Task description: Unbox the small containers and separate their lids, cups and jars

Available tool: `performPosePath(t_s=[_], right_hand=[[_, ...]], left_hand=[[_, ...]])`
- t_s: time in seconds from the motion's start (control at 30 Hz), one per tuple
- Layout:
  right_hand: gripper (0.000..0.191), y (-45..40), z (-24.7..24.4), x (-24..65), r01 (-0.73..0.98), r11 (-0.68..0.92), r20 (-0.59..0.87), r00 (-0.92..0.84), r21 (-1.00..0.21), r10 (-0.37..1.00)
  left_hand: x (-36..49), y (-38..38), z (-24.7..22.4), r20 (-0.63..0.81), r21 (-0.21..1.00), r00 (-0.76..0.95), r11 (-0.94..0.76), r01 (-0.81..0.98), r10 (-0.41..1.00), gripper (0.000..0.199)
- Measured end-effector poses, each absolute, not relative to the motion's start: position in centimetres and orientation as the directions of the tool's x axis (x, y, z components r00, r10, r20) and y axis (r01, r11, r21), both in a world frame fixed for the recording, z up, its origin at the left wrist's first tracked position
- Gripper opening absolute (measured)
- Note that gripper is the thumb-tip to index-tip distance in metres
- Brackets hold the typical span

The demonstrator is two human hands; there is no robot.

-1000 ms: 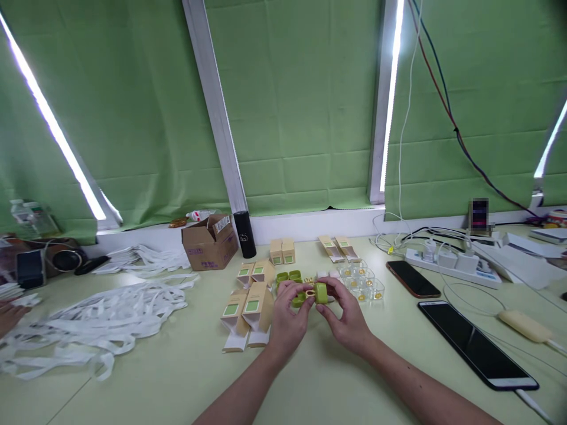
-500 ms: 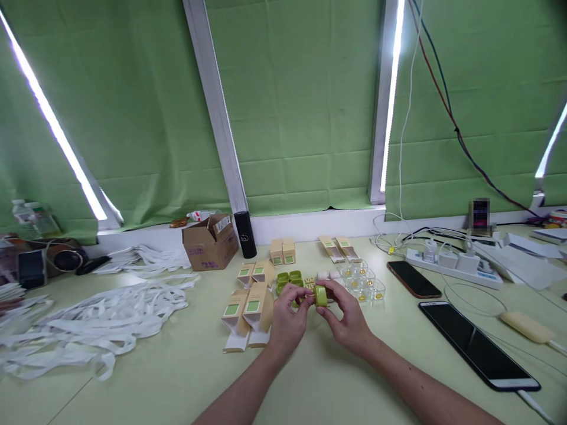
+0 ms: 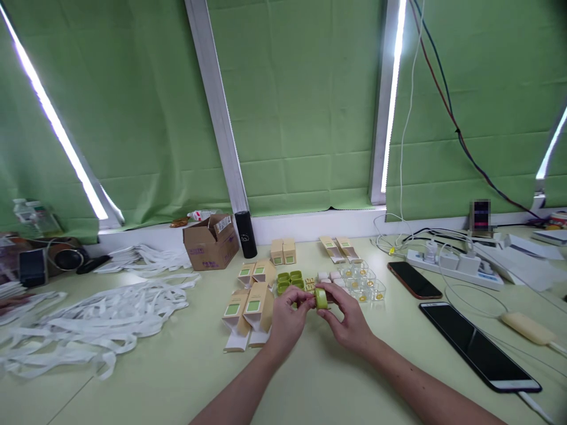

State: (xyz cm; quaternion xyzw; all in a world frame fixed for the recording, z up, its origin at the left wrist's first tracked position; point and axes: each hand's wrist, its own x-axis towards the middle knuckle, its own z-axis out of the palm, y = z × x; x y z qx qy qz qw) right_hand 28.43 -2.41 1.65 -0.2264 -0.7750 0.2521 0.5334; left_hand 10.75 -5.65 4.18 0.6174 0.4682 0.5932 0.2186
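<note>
My right hand [image 3: 348, 316] pinches a small green square cup [image 3: 321, 298] between thumb and fingers, tipped on its side. My left hand [image 3: 290, 313] is closed at the cup's left side, thumb and fingertips together; whatever they hold is too small and hidden to name. Just behind my hands lie more green cups [image 3: 290, 277], small gold-coloured pieces [image 3: 309, 281] and white blocks [image 3: 328, 275], partly covered by my fingers. Clear plastic cups [image 3: 365, 282] with yellow centres stand to the right. Kraft paper boxes [image 3: 259, 307] with green windows lie left of my left hand.
White straps [image 3: 128, 313] are heaped at the left. Along the back stand a cardboard box [image 3: 210, 242], a black cylinder [image 3: 245, 234] and more small kraft boxes [image 3: 283, 252]. Two phones [image 3: 478, 345], a power strip [image 3: 452, 267] and loose cables occupy the right.
Both hands stay nearly in place with the green cup between them. It has turned slightly, and the left fingertips sit closer against it.
</note>
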Motion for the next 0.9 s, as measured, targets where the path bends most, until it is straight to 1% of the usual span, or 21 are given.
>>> performPosePath(t_s=[0.13,0.23,0.4,0.5,0.6,0.67,0.73,0.9], right_hand=[[0.045,-2.6,2.0,28.4,0.077,0.769,0.712,-0.33,-0.634,0.62],[0.043,-2.9,2.6,28.3,0.052,0.741,0.691,-0.323,-0.67,0.647],[0.042,-3.0,2.8,28.0,-0.029,0.631,0.606,-0.313,-0.775,0.731],[0.043,-2.8,2.7,27.9,-0.09,0.588,0.582,-0.321,-0.804,0.747],[0.041,-2.6,2.8,27.9,-0.096,0.605,0.601,-0.313,-0.79,0.735],[0.036,-2.6,3.0,28.0,-0.044,0.645,0.626,-0.301,-0.763,0.719],[0.034,-2.7,3.3,27.9,0.02,0.686,0.649,-0.303,-0.727,0.697],[0.048,-3.0,3.3,27.9,0.091,0.743,0.697,-0.285,-0.664,0.658]], left_hand=[[10.8,-5.6,4.2,0.488,0.855,-0.145,-0.438,0.279,0.861,0.011],[11.0,-5.8,4.4,0.48,0.861,-0.147,-0.432,0.269,0.865,0.011],[11.1,-6.1,4.6,0.511,0.84,-0.135,-0.459,0.29,0.849,0.025],[10.8,-6.1,4.5,0.54,0.814,-0.12,-0.481,0.327,0.833,0.03],[10.7,-6.0,4.6,0.561,0.792,-0.119,-0.489,0.366,0.819,0.03],[10.7,-6.0,4.7,0.568,0.779,-0.122,-0.484,0.4,0.814,0.031],[10.8,-6.1,4.8,0.571,0.769,-0.128,-0.475,0.427,0.811,0.032],[11.2,-6.5,4.9,0.576,0.759,-0.114,-0.478,0.442,0.809,0.04]])
